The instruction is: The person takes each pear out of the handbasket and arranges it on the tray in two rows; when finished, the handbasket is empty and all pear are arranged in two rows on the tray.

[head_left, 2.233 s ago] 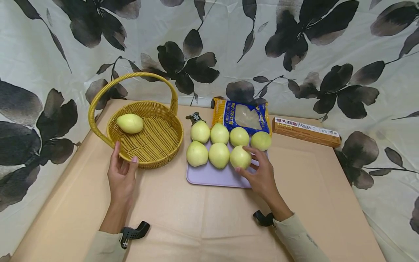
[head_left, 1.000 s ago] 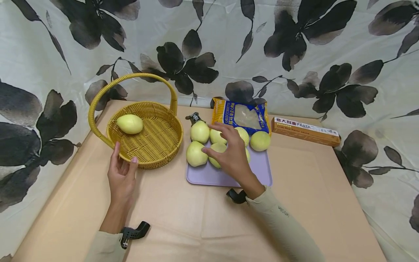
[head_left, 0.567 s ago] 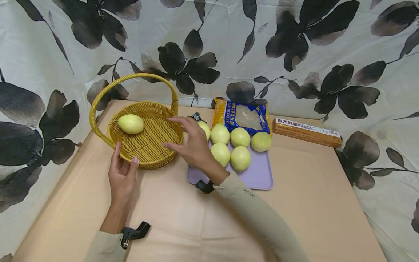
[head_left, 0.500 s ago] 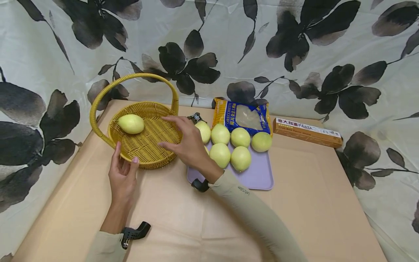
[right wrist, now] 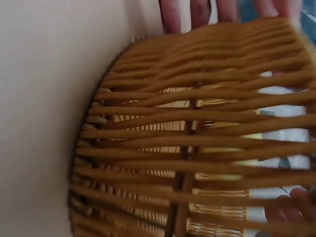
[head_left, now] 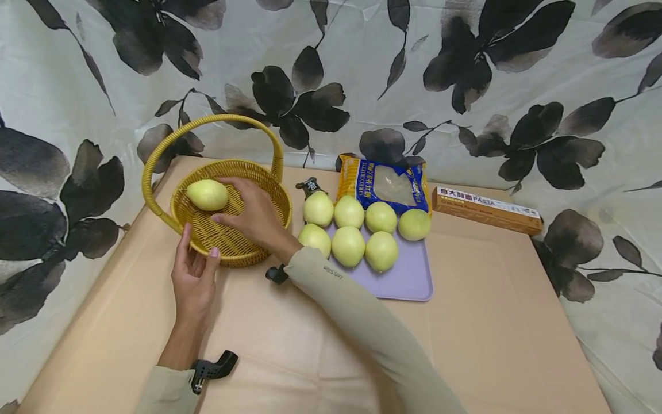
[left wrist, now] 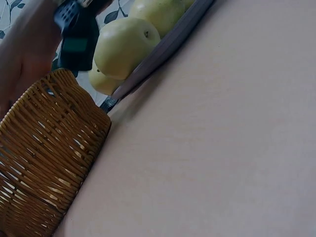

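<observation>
Basket (head_left: 235, 253) stands on the table (head_left: 491, 322), left of centre. One pear (head_left: 207, 194) lies inside it, at the far left of the bowl. Right hand (head_left: 253, 215) is over the basket interior, just right of that pear. Left hand (head_left: 193, 276) is at the basket's near rim, thumb on the edge. Tray (head_left: 408, 282) lies just right of the basket; seven pears (head_left: 349, 246) on it, four in the far row, three in the near row. Pasta bag (head_left: 385, 185) lies behind the tray. Pasta box (head_left: 486, 209) lies right of the bag. A clip (head_left: 309, 185) sits left of the bag, behind the tray's far left corner.
</observation>
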